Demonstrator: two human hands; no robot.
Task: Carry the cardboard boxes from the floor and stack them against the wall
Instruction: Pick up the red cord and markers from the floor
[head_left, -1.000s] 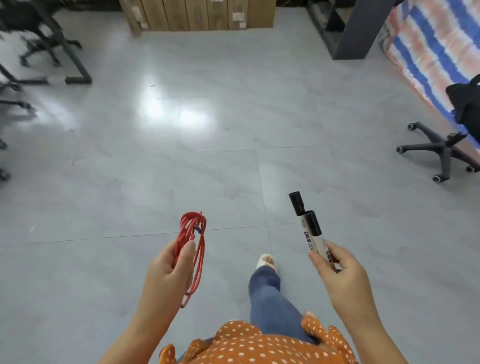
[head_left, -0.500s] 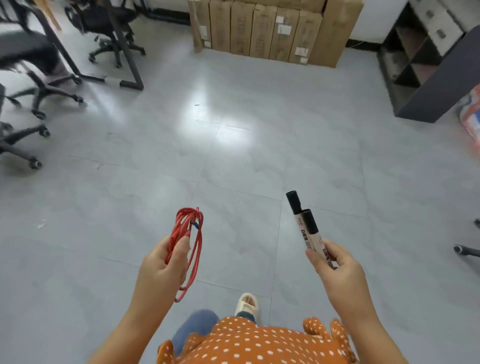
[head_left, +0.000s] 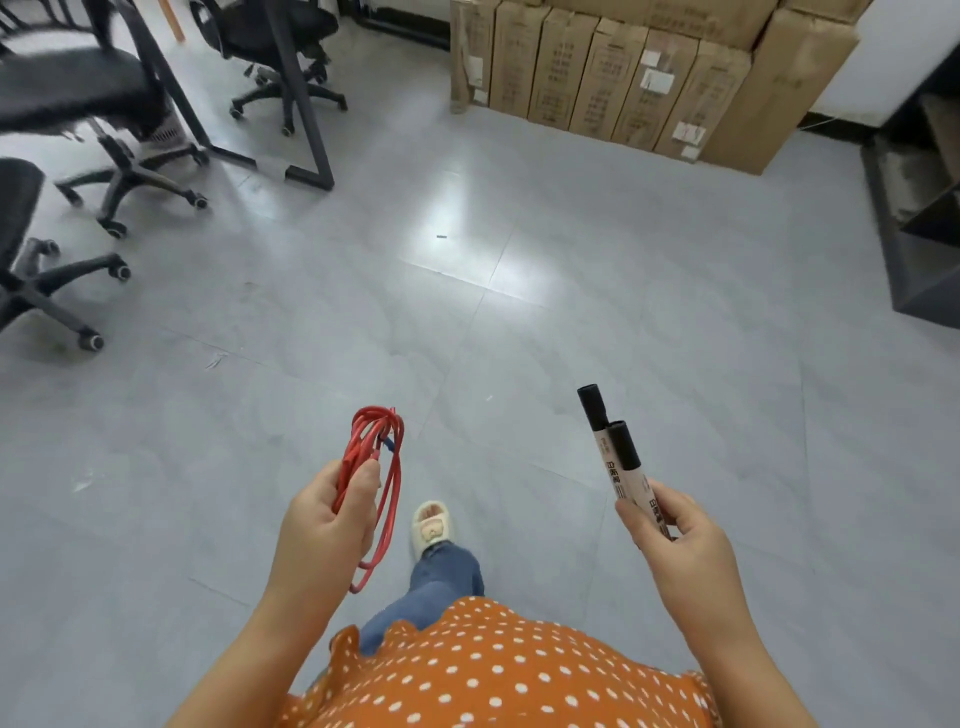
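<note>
Plainly both hands are full, the left hand gripping a coiled red cord and the right hand two black-capped markers, while the upright cardboard boxes stand well ahead at the wall, slightly rightward, nearer the right hand.

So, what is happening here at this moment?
A person is walking across the floor toward cardboard boxes that stand in a row by the wall. The left hand grips a coiled red cable; the right hand holds two black-capped markers. No box is being carried. Office chairs stand to the left.
</note>
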